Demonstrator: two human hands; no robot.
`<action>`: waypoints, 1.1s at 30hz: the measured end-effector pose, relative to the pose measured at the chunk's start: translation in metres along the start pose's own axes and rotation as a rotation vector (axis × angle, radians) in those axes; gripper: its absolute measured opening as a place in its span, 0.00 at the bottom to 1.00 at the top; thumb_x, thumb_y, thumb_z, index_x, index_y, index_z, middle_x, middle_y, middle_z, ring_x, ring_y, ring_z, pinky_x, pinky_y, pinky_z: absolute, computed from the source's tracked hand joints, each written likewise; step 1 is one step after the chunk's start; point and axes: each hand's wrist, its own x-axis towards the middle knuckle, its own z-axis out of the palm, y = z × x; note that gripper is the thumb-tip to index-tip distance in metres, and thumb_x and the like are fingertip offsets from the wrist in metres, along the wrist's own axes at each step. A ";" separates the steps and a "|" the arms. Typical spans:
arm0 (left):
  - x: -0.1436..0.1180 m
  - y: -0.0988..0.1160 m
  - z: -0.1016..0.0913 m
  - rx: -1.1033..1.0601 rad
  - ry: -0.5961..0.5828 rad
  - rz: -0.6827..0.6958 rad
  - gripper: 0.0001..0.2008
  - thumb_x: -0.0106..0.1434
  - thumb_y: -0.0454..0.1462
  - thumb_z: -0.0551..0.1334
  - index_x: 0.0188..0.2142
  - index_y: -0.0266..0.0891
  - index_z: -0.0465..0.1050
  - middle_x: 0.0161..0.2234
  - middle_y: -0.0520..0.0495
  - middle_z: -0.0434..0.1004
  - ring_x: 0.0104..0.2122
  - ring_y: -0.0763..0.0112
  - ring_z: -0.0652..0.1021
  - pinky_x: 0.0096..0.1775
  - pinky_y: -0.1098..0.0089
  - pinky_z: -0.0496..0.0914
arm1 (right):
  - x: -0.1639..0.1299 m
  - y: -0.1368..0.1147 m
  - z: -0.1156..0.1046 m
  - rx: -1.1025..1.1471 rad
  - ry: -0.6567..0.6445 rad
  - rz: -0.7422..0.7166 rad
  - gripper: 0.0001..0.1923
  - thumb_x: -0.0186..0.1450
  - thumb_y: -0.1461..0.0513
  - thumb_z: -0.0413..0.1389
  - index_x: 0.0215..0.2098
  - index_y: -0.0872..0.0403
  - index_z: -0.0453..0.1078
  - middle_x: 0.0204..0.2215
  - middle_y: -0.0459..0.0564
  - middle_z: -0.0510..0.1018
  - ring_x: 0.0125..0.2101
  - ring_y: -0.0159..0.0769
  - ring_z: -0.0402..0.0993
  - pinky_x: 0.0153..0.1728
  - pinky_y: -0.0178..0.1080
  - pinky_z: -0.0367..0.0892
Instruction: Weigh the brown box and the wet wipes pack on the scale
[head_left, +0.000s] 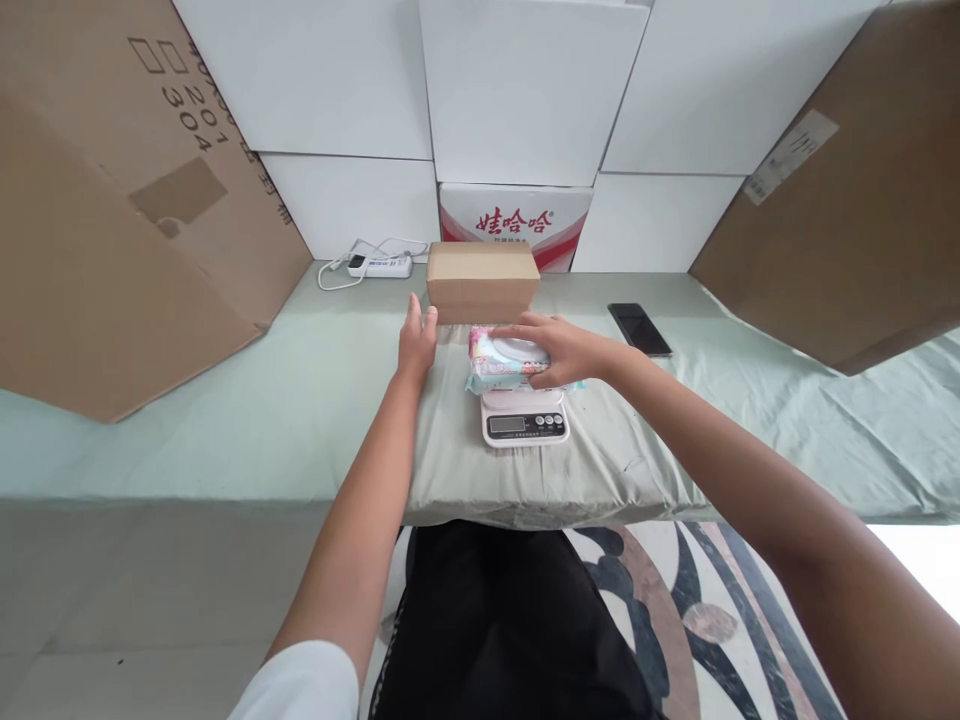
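A small white kitchen scale point(524, 421) stands on the pale green cloth near the table's front edge. A pack of wet wipes point(497, 362) lies on top of it. My right hand point(561, 349) rests over the pack, fingers wrapped on it. My left hand point(417, 336) reaches forward with fingers together, touching the left end of a small brown cardboard box point(482, 278) that sits just behind the scale.
A black phone point(639, 329) lies to the right. A white power strip point(379, 265) with cable sits at the back left. Large cardboard boxes point(112, 220) lean at both sides, white boxes point(525, 90) stack behind. The green-covered table point(225, 420) ends at my lap.
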 end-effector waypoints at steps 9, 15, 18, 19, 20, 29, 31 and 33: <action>-0.002 0.004 -0.001 -0.015 -0.004 -0.009 0.44 0.75 0.60 0.53 0.79 0.37 0.52 0.81 0.39 0.51 0.80 0.56 0.54 0.78 0.59 0.51 | -0.012 -0.002 0.000 0.061 0.044 0.037 0.53 0.61 0.57 0.64 0.81 0.42 0.51 0.68 0.59 0.69 0.67 0.64 0.65 0.67 0.66 0.58; -0.001 0.003 -0.002 -0.034 0.008 0.002 0.44 0.74 0.62 0.53 0.79 0.41 0.54 0.80 0.41 0.53 0.80 0.56 0.54 0.78 0.59 0.50 | -0.070 0.005 0.037 0.337 0.478 0.168 0.50 0.66 0.45 0.64 0.81 0.42 0.50 0.76 0.59 0.61 0.75 0.62 0.57 0.73 0.65 0.55; -0.003 0.004 -0.002 -0.038 0.019 0.000 0.44 0.74 0.62 0.52 0.79 0.41 0.53 0.80 0.41 0.53 0.80 0.56 0.54 0.78 0.59 0.50 | -0.096 0.007 0.076 0.478 0.710 0.365 0.51 0.67 0.40 0.61 0.80 0.43 0.47 0.74 0.62 0.64 0.71 0.59 0.65 0.68 0.64 0.64; -0.003 0.005 -0.003 -0.037 0.023 -0.002 0.44 0.74 0.63 0.52 0.79 0.41 0.53 0.80 0.41 0.53 0.80 0.55 0.54 0.78 0.58 0.50 | -0.102 0.005 0.089 0.514 0.765 0.437 0.51 0.67 0.39 0.60 0.80 0.44 0.46 0.71 0.63 0.66 0.68 0.59 0.68 0.66 0.63 0.67; -0.004 0.006 -0.003 -0.035 0.026 -0.003 0.44 0.74 0.63 0.51 0.79 0.41 0.53 0.80 0.41 0.53 0.80 0.55 0.54 0.78 0.58 0.50 | -0.107 0.001 0.100 0.546 0.807 0.509 0.51 0.67 0.39 0.60 0.79 0.46 0.46 0.68 0.64 0.70 0.65 0.58 0.72 0.63 0.62 0.69; -0.010 0.013 -0.005 -0.031 0.014 -0.012 0.44 0.75 0.62 0.51 0.80 0.39 0.52 0.80 0.40 0.53 0.80 0.53 0.53 0.79 0.56 0.50 | -0.110 -0.061 0.136 0.276 0.606 0.749 0.16 0.73 0.47 0.52 0.38 0.49 0.70 0.33 0.54 0.79 0.39 0.53 0.75 0.45 0.54 0.65; -0.011 0.014 -0.005 -0.031 0.020 -0.013 0.43 0.75 0.61 0.51 0.80 0.39 0.52 0.80 0.40 0.53 0.80 0.53 0.53 0.78 0.55 0.50 | -0.108 -0.066 0.136 0.194 0.561 0.756 0.16 0.73 0.47 0.51 0.35 0.48 0.68 0.35 0.55 0.80 0.41 0.55 0.74 0.45 0.53 0.63; -0.010 0.015 -0.005 -0.030 0.020 -0.016 0.43 0.75 0.61 0.51 0.80 0.39 0.52 0.80 0.41 0.53 0.80 0.54 0.53 0.78 0.56 0.50 | -0.107 -0.070 0.137 0.177 0.551 0.762 0.16 0.74 0.48 0.50 0.36 0.48 0.68 0.36 0.56 0.80 0.41 0.55 0.74 0.45 0.54 0.62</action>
